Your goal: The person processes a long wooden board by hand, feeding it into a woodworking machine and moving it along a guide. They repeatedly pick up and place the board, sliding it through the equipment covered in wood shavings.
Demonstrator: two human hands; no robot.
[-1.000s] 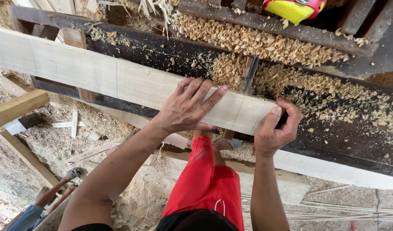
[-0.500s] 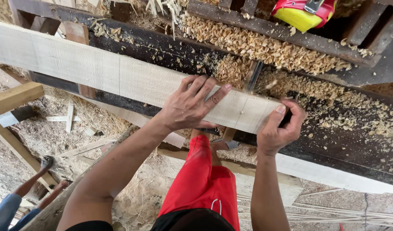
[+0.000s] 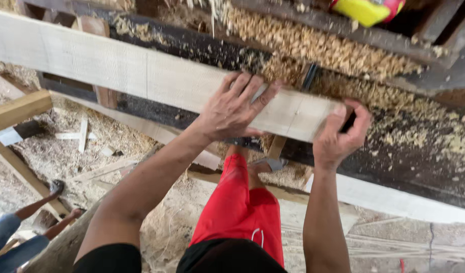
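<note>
Left hand (image 3: 232,108) is lying flat and open, fingers spread, palm pressing down on the top face of a long pale wooden plank (image 3: 116,71), near the plank's right end. Right hand (image 3: 339,139) is curling around that end of the plank, thumb on the near face and fingers wrapping behind the end grain, gripping it. The plank is running from between the two hands out to the far left edge of view, sitting on edge across a dark, dirty machine bed (image 3: 394,156). Just beyond the left fingertips a dark slot with a blade-like part (image 3: 309,76) is showing, too obscured by shavings to tell more. Heaps of wood shavings (image 3: 313,48) are covering the bed beyond and to the right of both hands. Further past the hands, at the top edge, a yellow and red object (image 3: 366,9) is resting on a dark beam. Below the hands, the person's red shorts (image 3: 240,207) and one sandalled foot (image 3: 265,167) are showing over a sawdust-covered floor. A second pale board (image 3: 394,199) is lying under the bed, below the right hand. Well to the left of the left arm, a timber offcut (image 3: 17,108) is sticking in, with small wood scraps (image 3: 80,135) on the floor. At bottom left, another person's legs in blue trousers (image 3: 12,247) are stretching in.
</note>
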